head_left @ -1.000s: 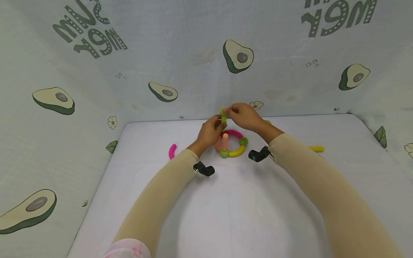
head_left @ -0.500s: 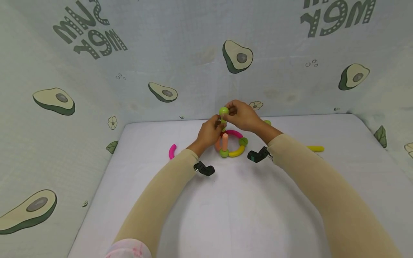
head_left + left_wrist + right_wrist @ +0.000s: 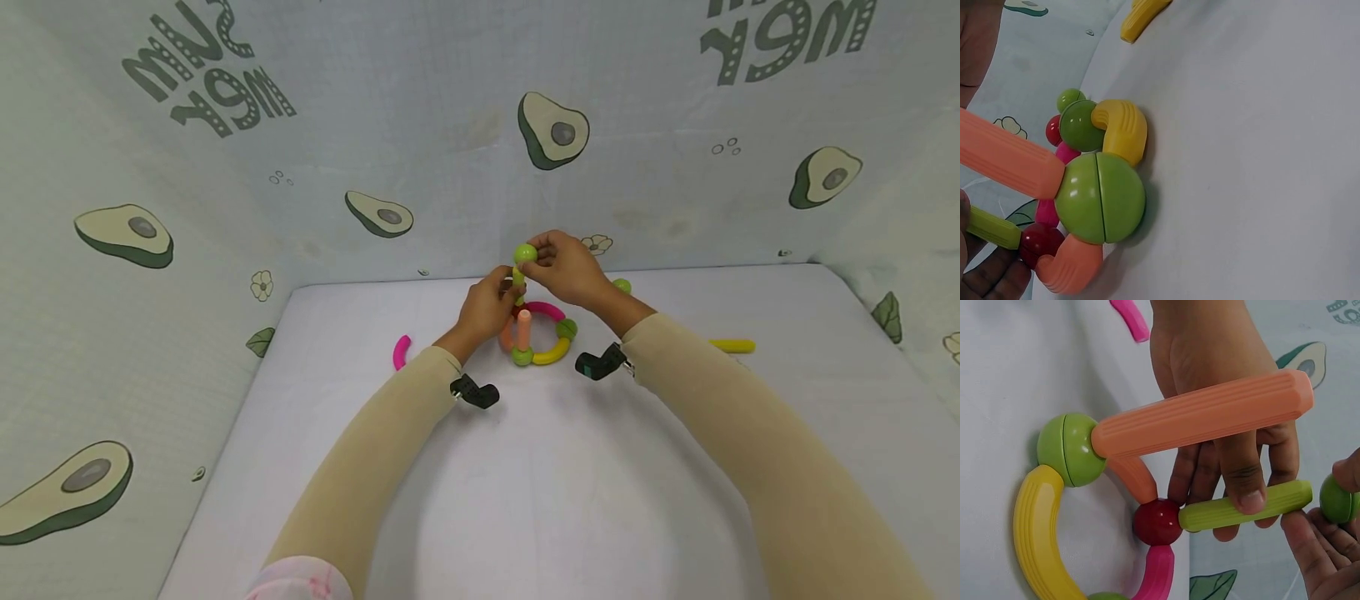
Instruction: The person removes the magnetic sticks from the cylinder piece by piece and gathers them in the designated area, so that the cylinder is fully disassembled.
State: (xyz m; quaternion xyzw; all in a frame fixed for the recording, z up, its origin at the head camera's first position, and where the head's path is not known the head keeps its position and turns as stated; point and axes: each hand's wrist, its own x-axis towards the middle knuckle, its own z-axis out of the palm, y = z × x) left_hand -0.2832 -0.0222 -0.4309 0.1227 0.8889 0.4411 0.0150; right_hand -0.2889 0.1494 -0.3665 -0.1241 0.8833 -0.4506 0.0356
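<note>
A ring of curved sticks joined by balls lies on the white table, with its yellow curved stick [image 3: 1035, 531] at the near side. From its red ball [image 3: 1157, 522] a straight lime-green stick [image 3: 1244, 506] rises, pinched between the thumb and fingers of my left hand [image 3: 487, 310]. My right hand [image 3: 567, 268] pinches a green ball [image 3: 526, 253] just above the stick's free end; a small gap shows between them in the right wrist view. A straight orange stick [image 3: 1204, 415] stands up from another green ball [image 3: 1072, 450] of the ring.
A pink curved stick [image 3: 401, 352] lies left of the left forearm. Another green ball [image 3: 622, 285] sits behind the right wrist, and a yellow stick [image 3: 733, 346] lies to the right. A printed cloth [image 3: 465, 183] hangs behind the table's back edge.
The green ball has moved slightly up and right with my right hand, and more of it shows. My left hand stays at the lime-green stick.
</note>
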